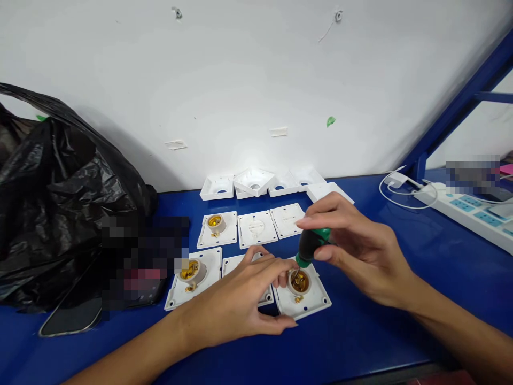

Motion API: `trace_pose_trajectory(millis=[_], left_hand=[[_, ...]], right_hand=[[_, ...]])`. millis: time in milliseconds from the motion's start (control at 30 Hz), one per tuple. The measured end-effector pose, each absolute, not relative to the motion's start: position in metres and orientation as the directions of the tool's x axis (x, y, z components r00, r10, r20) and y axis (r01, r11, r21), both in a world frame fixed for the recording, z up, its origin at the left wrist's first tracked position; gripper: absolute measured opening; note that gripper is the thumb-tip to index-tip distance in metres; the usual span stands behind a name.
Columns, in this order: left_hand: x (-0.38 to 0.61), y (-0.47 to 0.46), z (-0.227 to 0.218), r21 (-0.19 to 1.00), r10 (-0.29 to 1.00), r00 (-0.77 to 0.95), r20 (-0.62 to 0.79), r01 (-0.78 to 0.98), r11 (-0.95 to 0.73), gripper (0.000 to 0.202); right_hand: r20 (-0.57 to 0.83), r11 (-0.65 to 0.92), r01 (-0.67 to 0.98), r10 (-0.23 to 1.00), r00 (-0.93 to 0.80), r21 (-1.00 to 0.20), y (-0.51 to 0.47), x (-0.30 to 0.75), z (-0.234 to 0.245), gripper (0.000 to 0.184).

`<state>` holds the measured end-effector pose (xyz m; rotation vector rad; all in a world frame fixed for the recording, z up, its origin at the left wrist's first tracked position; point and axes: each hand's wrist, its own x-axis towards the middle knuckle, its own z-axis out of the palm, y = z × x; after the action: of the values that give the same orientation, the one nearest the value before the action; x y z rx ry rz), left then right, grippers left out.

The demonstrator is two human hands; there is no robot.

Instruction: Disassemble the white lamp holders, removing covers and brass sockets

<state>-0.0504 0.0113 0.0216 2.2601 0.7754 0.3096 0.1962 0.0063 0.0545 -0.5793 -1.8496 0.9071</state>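
Note:
My right hand [352, 246] is closed round the handle of a black and green screwdriver [310, 247]. The screwdriver tilts down, its tip inside the brass-lined socket of a lamp holder [305, 306] with a square white base. My left hand [248, 291] steadies this lamp holder, fingers bent against the socket's left side and thumb at the base's near edge. Under the left hand lies another white plate [266, 298], partly hidden. Farther left sits a lamp holder [193, 271] with a brass socket, and behind it a similar one [217, 229].
Two bare white plates [262, 238] [286, 220] lie behind my hands. Several white covers [218, 188] line the wall. A black plastic bag [60, 203] and a phone [72, 313] are at left. A power strip [476, 211] with a white cable [380, 192] lies right, near a blue frame.

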Motion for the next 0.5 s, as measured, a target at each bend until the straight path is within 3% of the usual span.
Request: trace_pose_trajectory(millis=[133, 500], left_hand=[[-0.0504, 0.0118, 0.0221, 0.706, 0.604, 0.797, 0.014, 0.42, -0.57, 0.054], [-0.0501, 0.0106, 0.0242, 0.693, 0.618, 0.786, 0.014, 0.438, -0.573, 0.061]], right_hand=[[0.467, 0.506, -0.077, 0.712, -0.525, -0.859, 0.0058, 0.1964, 0.0576, 0.039], [0.488, 0.489, -0.134, 0.728, -0.482, -0.862, 0.002, 0.1935, 0.062, 0.03]])
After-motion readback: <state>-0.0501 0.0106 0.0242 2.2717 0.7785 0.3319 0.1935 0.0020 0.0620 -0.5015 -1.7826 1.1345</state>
